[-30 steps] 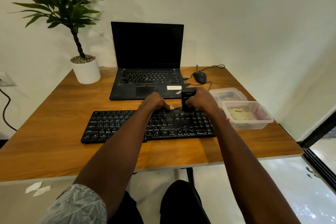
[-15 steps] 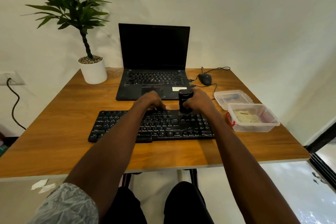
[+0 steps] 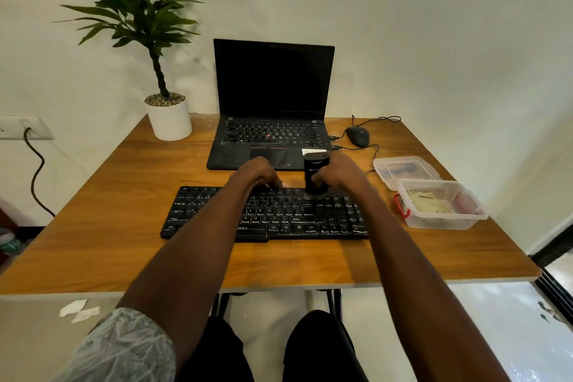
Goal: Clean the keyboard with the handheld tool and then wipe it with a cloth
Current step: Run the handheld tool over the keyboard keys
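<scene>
The long, flat black plastic keyboard (image 3: pixel 266 214) lies across the middle of the frame on the smooth brown wooden table (image 3: pixel 117 195), its long side running left to right. The small black tube-shaped cleaning tool (image 3: pixel 313 175) stands upright on the top key rows, tip down. The right hand (image 3: pixel 338 175) wraps its fingers around it. The left hand (image 3: pixel 257 174) rests on the keyboard's far edge, fingers bent down, holding nothing.
</scene>
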`<action>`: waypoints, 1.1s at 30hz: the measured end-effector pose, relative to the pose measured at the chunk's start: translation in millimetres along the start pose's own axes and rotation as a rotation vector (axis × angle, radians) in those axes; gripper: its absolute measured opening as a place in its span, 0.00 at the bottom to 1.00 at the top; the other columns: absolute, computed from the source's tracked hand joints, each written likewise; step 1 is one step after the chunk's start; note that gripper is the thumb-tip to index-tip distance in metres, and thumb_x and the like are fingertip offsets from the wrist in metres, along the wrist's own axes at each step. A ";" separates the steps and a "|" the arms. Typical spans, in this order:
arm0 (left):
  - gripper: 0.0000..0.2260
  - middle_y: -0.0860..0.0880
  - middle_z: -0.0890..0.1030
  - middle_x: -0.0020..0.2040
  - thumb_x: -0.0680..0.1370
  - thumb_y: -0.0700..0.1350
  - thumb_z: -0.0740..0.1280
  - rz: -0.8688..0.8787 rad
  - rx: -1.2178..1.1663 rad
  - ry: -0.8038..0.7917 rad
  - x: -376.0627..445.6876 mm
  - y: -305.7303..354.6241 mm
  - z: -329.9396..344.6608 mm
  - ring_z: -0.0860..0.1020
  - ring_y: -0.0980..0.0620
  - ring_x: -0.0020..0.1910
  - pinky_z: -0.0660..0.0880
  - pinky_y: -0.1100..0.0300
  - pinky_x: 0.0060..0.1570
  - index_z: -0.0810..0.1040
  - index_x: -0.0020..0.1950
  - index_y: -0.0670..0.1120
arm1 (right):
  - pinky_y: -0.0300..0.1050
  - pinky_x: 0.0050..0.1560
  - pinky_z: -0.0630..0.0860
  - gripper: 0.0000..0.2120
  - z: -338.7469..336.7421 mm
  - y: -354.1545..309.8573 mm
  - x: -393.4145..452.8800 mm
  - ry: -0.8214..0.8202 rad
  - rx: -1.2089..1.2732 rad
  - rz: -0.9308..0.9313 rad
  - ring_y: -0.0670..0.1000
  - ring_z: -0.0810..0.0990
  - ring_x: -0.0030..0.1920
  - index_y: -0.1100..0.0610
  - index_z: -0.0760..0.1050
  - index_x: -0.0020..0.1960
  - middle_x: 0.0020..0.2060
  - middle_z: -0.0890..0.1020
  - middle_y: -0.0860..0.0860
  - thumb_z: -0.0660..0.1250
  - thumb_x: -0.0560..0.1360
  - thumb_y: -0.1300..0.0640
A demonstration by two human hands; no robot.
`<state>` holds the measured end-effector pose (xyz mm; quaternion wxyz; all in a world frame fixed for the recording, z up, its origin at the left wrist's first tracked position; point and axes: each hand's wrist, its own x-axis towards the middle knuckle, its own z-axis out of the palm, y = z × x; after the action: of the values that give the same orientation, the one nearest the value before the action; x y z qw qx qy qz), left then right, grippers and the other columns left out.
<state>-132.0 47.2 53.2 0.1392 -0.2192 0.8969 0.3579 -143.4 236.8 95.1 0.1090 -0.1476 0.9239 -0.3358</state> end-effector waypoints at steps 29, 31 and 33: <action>0.08 0.41 0.77 0.45 0.78 0.42 0.66 0.037 0.027 0.116 -10.3 -5.0 -3.9 0.73 0.49 0.36 0.68 0.57 0.40 0.79 0.46 0.37 | 0.45 0.40 0.78 0.13 43.6 -34.6 1.0 -0.071 0.186 -0.045 0.53 0.81 0.44 0.57 0.76 0.50 0.43 0.81 0.53 0.73 0.67 0.65; 0.10 0.44 0.79 0.47 0.74 0.44 0.72 0.030 -0.016 0.073 -7.9 -6.6 -3.2 0.76 0.49 0.41 0.71 0.56 0.43 0.80 0.45 0.37 | 0.43 0.37 0.76 0.13 31.7 -26.0 3.5 -0.058 0.103 -0.009 0.52 0.80 0.42 0.57 0.76 0.50 0.42 0.80 0.53 0.73 0.68 0.64; 0.16 0.43 0.81 0.50 0.69 0.46 0.77 0.018 -0.075 0.036 -7.4 -7.2 -2.3 0.78 0.45 0.49 0.73 0.53 0.48 0.82 0.51 0.37 | 0.42 0.33 0.71 0.09 13.5 -14.6 6.2 -0.028 -0.051 0.022 0.50 0.77 0.38 0.58 0.77 0.47 0.39 0.78 0.52 0.72 0.68 0.63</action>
<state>-122.2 43.1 53.6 0.1116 -0.2226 0.8872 0.3884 -142.2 216.1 93.9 0.1220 -0.1450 0.9321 -0.3087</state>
